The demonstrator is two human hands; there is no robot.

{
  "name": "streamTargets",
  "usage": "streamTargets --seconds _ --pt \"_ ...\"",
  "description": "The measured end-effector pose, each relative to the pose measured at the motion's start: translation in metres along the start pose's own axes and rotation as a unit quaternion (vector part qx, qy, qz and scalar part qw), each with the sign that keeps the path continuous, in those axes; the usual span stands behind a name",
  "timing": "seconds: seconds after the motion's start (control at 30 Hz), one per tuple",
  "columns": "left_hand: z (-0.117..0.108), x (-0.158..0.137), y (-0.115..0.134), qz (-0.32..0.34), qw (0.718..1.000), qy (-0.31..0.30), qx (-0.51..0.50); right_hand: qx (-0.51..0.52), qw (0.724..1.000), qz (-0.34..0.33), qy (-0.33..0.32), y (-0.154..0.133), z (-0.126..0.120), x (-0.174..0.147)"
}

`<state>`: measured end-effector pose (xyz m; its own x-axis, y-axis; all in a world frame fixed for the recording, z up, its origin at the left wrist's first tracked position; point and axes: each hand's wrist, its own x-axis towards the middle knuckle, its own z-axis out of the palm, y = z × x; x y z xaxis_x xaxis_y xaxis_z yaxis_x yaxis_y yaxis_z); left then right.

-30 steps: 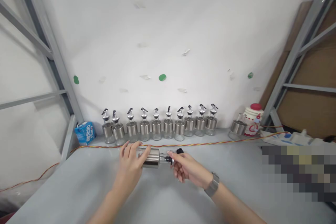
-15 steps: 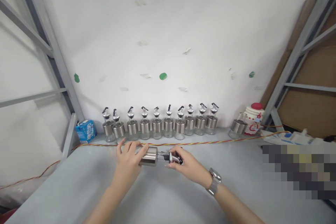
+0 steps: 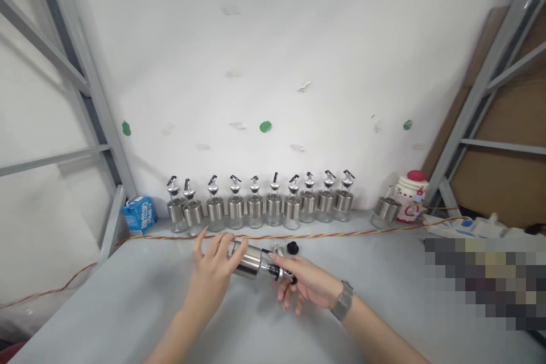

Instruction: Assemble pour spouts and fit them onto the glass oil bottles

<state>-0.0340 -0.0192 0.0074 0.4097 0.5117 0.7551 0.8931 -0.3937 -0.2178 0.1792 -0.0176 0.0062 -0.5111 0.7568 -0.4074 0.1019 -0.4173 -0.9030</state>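
My left hand point(image 3: 217, 264) is closed around a glass oil bottle point(image 3: 249, 261) with a brushed-metal sleeve. The bottle lies tilted, its neck pointing right and slightly down. A silver-and-black pour spout point(image 3: 285, 276) sits at the neck's mouth; whether it is fully seated I cannot tell. My right hand point(image 3: 309, 281) is around the spout, thumb along the neck and fingers spread apart below, not wrapped round it. Just behind the hand on the table are a small black cap point(image 3: 292, 248) and a silver piece point(image 3: 278, 249), partly hidden.
Several matching bottles with spouts point(image 3: 255, 207) stand in a row along the wall. A bottle without a spout point(image 3: 387, 210) and a white-and-red jar point(image 3: 412, 196) stand at right. A blue carton point(image 3: 140, 215) is at left. A twisted red-yellow wire point(image 3: 328, 234) crosses the grey table point(image 3: 128, 307).
The bottle has tilted, its spout end lower. My right hand has turned and its fingers have come off their pinch on the spout. The black cap and silver piece are now visible behind it.
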Motion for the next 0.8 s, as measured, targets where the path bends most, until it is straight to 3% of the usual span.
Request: streamTargets --seconds 0.07,0.2,0.33,0.4,0.47,0.53,0.6,0.63,0.7,0.8 --pt "0.001 -0.001 0.0 -0.004 1.0 0.011 0.003 -0.005 1.0 -0.001 -0.006 0.0 0.003 0.001" --pt "0.0 0.0 -0.002 -0.029 1.0 -0.009 0.008 0.006 0.996 -0.077 0.036 0.001 0.008 0.008" --pt "-0.003 0.003 -0.002 -0.065 0.996 -0.065 -0.003 -0.114 0.974 -0.149 0.127 0.007 0.009 0.013" --pt "-0.003 0.004 -0.002 -0.089 0.991 -0.096 -0.017 -0.225 0.933 -0.206 0.19 0.009 0.009 0.011" --pt "-0.002 0.004 -0.002 -0.107 0.986 -0.123 -0.036 -0.34 0.868 -0.27 0.24 0.008 0.009 0.005" --pt "0.0 0.002 -0.001 -0.114 0.981 -0.146 -0.056 -0.429 0.806 -0.318 0.256 0.005 0.008 -0.002" --pt "0.002 0.0 -0.001 -0.119 0.979 -0.156 -0.064 -0.473 0.772 -0.344 0.248 0.002 0.007 -0.006" --pt "0.003 0.0 -0.001 -0.122 0.979 -0.153 -0.061 -0.475 0.771 -0.349 0.241 0.001 0.006 -0.006" --pt "0.004 -0.001 -0.002 -0.122 0.982 -0.139 -0.048 -0.438 0.795 -0.344 0.24 0.0 0.004 -0.003" --pt "0.004 -0.001 -0.004 -0.104 0.989 -0.099 -0.027 -0.302 0.891 -0.267 0.209 0.003 -0.002 0.005"
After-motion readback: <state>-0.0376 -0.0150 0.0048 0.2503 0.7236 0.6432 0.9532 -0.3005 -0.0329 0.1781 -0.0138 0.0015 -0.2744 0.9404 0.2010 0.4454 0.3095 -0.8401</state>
